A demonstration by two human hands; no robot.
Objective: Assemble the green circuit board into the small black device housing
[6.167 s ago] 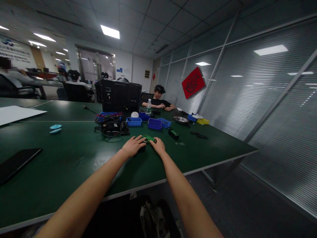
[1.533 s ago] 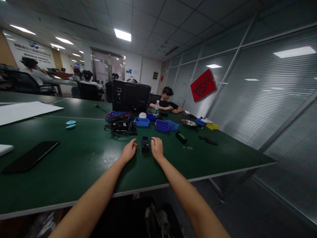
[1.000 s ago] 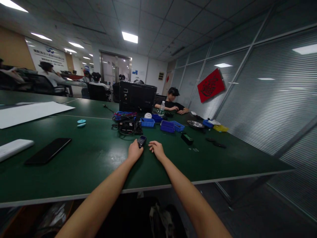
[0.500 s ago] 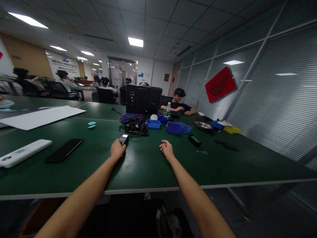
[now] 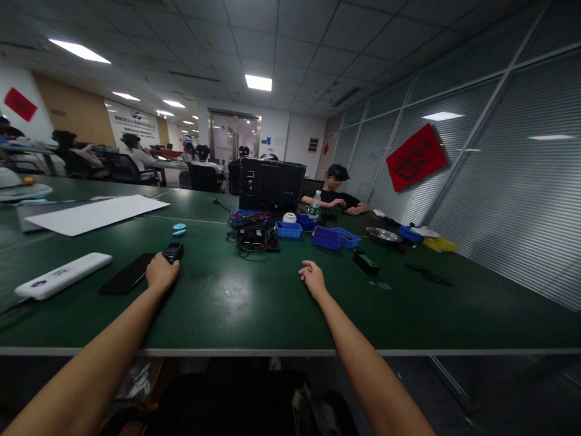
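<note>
Tally reads: one black handheld device; one flat black slab; one long white plastic unit; two light-blue rounded pieces; four clustered blue plastic bins; one white ball; one clear plastic bottle; one round silver metal dish.

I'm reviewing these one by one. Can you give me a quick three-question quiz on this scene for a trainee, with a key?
1. Multiple choice: What does the left hand hold?
a) a water bottle
b) a small black device
c) a ball

2. True or false: The right hand is gripping a yellow tray.

3. Fill in the colour: Between the left hand and the white bar lies a flat ____ slab.

Key:
1. b
2. False
3. black
</note>
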